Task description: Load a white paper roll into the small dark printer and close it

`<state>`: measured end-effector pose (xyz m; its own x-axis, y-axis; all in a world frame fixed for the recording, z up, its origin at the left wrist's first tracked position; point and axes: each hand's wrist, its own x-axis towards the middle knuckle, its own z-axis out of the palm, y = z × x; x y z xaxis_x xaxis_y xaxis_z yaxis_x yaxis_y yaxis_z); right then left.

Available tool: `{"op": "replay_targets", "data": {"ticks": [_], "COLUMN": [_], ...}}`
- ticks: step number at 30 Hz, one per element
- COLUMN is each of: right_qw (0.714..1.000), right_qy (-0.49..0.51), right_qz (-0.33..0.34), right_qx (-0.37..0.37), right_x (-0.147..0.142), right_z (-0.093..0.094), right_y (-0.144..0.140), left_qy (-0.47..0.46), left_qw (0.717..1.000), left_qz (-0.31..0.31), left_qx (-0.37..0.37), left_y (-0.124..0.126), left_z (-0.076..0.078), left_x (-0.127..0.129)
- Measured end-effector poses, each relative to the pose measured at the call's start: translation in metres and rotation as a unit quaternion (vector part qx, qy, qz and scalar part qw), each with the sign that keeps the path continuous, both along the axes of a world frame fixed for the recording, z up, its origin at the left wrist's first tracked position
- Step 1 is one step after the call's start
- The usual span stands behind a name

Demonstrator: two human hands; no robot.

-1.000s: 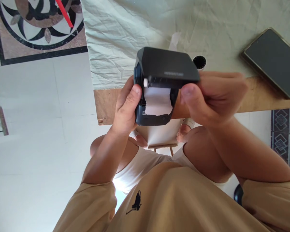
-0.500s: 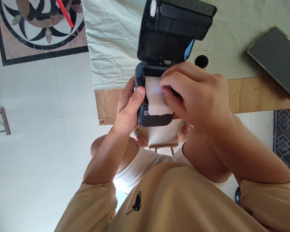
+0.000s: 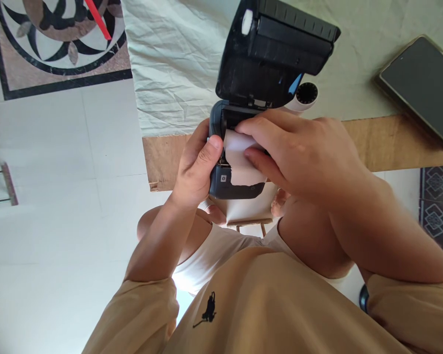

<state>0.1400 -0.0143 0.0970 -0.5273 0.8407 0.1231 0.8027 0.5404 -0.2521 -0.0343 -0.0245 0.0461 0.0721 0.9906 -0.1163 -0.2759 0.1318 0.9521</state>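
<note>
Fingers of the left hand (image 3: 195, 169) are wrapped around the side of a small dark printer (image 3: 236, 189), held above the edge of the cloth-covered table (image 3: 170, 78). Its lid (image 3: 276, 54) is raised wide. Fingertips of the right hand (image 3: 302, 152) are pressed onto the white paper strip (image 3: 238, 164) in the bay, apparently pinching it. A paper roll (image 3: 305, 96) and a dark tablet (image 3: 421, 86) are seen on the cloth.
</note>
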Motion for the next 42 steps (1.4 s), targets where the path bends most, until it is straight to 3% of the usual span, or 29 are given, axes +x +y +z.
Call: {"op": "replay_targets", "data": {"ticks": [4,9,16,18,22,24,28,33,35,38,42], "right_qw": [1.000,0.993,0.964,0.926,0.780,0.751,0.707,0.701,0.712,0.734,0.729], "right_qy": [0.020,0.089,0.247,0.337,0.518,0.536,0.603,0.665,0.660,0.619,0.617], "right_qz": [-0.001,-0.041,-0.038,-0.039,-0.157,-0.199,-0.235,-0.192,-0.196,-0.246,-0.260], "right_qx": [-0.021,-0.072,-0.093,-0.168,-0.314,-0.330,-0.285,-0.170,-0.136,-0.134,-0.143], "right_x": [0.001,-0.001,0.006,0.009,0.012,0.013,0.012,0.015,0.018,0.021,0.024], "right_z": [0.001,0.001,0.010,0.013,0.021,0.024,0.024,0.007,0.001,-0.004,-0.012], "right_y": [0.001,0.003,0.001,0.002,0.017,0.026,0.032,0.030,0.033,0.037,0.044], "left_qy": [-0.001,0.004,-0.004,-0.007,-0.019,-0.015,-0.008,-0.010,-0.010,-0.005,0.004], "left_qw": [0.999,0.999,1.000,0.999,1.000,1.000,1.000,1.000,1.000,1.000,1.000], "left_qz": [-0.033,-0.021,-0.028,-0.027,-0.011,-0.006,0.009,0.006,0.008,0.013,0.004], "left_qx": [0.018,0.026,0.014,0.015,0.012,0.011,-0.003,-0.004,-0.001,-0.002,-0.005], "left_y": [0.000,0.001,-0.001,-0.001,-0.001,-0.002,-0.003,-0.003,-0.002,-0.002,-0.002], "left_z": [-0.004,-0.009,0.004,0.006,0.006,0.005,0.006,0.008,0.008,0.009,0.010], "left_x": [-0.001,0.000,-0.002,-0.005,-0.005,-0.003,0.001,0.002,0.003,0.004,0.004]}}
